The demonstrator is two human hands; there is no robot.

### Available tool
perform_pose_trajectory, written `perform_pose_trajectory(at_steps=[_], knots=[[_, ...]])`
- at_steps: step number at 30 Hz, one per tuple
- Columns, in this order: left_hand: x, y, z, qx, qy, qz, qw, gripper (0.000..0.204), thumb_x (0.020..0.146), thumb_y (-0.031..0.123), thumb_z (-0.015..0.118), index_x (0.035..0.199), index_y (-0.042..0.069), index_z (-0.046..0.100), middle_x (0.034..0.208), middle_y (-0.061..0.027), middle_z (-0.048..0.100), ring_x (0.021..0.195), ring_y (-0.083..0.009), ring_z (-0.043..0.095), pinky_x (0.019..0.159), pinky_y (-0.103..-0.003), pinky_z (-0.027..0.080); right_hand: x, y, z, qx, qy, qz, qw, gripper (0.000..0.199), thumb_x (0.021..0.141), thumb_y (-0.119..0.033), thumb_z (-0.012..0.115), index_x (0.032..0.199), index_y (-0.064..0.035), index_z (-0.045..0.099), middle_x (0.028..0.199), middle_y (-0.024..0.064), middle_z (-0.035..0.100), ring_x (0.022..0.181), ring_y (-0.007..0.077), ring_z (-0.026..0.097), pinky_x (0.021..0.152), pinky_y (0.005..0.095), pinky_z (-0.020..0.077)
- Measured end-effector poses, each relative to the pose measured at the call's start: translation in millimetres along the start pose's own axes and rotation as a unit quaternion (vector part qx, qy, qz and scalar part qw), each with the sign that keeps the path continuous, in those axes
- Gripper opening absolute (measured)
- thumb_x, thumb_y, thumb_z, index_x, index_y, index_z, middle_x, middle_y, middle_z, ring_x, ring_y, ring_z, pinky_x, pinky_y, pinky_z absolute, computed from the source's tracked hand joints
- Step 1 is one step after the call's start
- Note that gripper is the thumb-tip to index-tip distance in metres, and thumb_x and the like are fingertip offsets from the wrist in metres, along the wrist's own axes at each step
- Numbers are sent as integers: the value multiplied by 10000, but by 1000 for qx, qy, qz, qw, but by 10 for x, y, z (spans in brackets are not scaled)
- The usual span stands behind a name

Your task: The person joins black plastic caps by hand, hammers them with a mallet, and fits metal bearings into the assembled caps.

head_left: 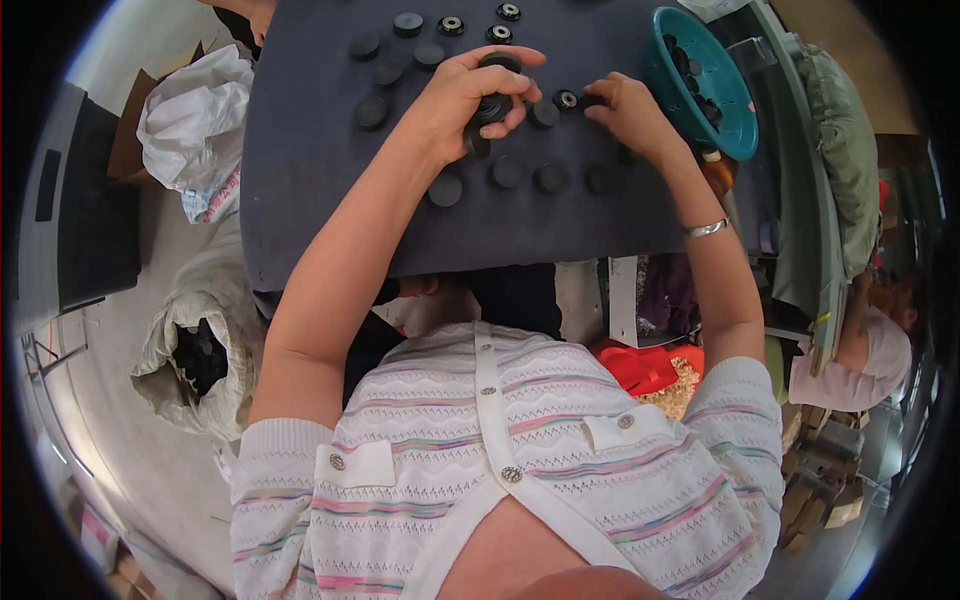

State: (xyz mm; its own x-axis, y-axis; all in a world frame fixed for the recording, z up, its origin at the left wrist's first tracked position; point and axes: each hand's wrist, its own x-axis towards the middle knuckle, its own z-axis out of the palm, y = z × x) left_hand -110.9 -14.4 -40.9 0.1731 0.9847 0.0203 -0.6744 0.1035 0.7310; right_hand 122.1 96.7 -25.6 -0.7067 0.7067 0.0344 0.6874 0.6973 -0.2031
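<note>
Several black round discs (pixel 496 107) are stacked in my left hand (pixel 460 95), its fingers curled round them over the dark table. My right hand (pixel 632 118) pinches one black disc (pixel 592 101) between thumb and fingertips. Close to those fingertips lies a disc with a pale metal centre (pixel 566 100). A plain disc (pixel 544 114) sits between my two hands. More plain discs, such as one near the front (pixel 445 189), are spread over the dark cloth (pixel 320 190). At the far side are other metal-centred discs (pixel 451 26).
A teal plastic basket (pixel 742 130) with black pieces inside stands at the table's right, an amber bottle (pixel 718 172) beside it. On the left floor, an open woven sack (pixel 160 350) holds black pieces near a white bag (pixel 195 120). Another person (pixel 865 350) is at right.
</note>
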Motion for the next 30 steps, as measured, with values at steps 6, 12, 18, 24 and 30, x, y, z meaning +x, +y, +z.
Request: perform_pose_trajectory(at_steps=[6, 12, 18, 24, 30], knots=[[32, -50, -160, -86, -15, -3, 996, 302, 833, 72, 548, 1117, -32, 541, 823, -143, 593, 565, -166, 540, 374, -231, 358, -7, -36, 63, -31, 27, 7, 999, 283, 768, -136, 692, 1020, -10, 661, 960, 171, 600, 928, 348, 592, 831, 399, 477], [46, 4, -278, -201, 55, 9, 978, 232, 858, 109, 543, 1063, 1, 546, 822, -129, 574, 598, -187, 526, 389, -241, 371, -150, -256, 9, -107, 94, 51, 988, 357, 776, -192, 697, 1090, -41, 622, 990, 152, 588, 910, 332, 600, 792, 402, 490], [62, 63, -318, -250, 80, 40, 964, 213, 846, 102, 552, 1036, 7, 556, 823, -120, 560, 611, -193, 526, 403, -239, 372, 74, -341, 183, -75, 99, -9, 992, 354, 783, -184, 693, 1114, -86, 615, 981, 124, 582, 890, 310, 608, 751, 406, 500], [92, 52, -429, -270, 76, 42, 959, 217, 834, 117, 567, 1021, 6, 576, 809, -111, 577, 620, -199, 539, 451, -264, 425, 118, -1135, -5, 47, 202, -171, 963, 325, 796, -185, 675, 1094, -75, 606, 965, 108, 578, 845, 290, 615, 699, 360, 517], [80, 55, -414, -231, 150, 66, 959, 185, 810, 119, 599, 986, 65, 577, 772, -86, 567, 616, -213, 551, 514, -309, 463, 97, -1648, 289, -40, 240, -218, 945, 331, 803, -154, 644, 1110, -46, 588, 937, 120, 534, 766, 257, 623, 593, 335, 532]])
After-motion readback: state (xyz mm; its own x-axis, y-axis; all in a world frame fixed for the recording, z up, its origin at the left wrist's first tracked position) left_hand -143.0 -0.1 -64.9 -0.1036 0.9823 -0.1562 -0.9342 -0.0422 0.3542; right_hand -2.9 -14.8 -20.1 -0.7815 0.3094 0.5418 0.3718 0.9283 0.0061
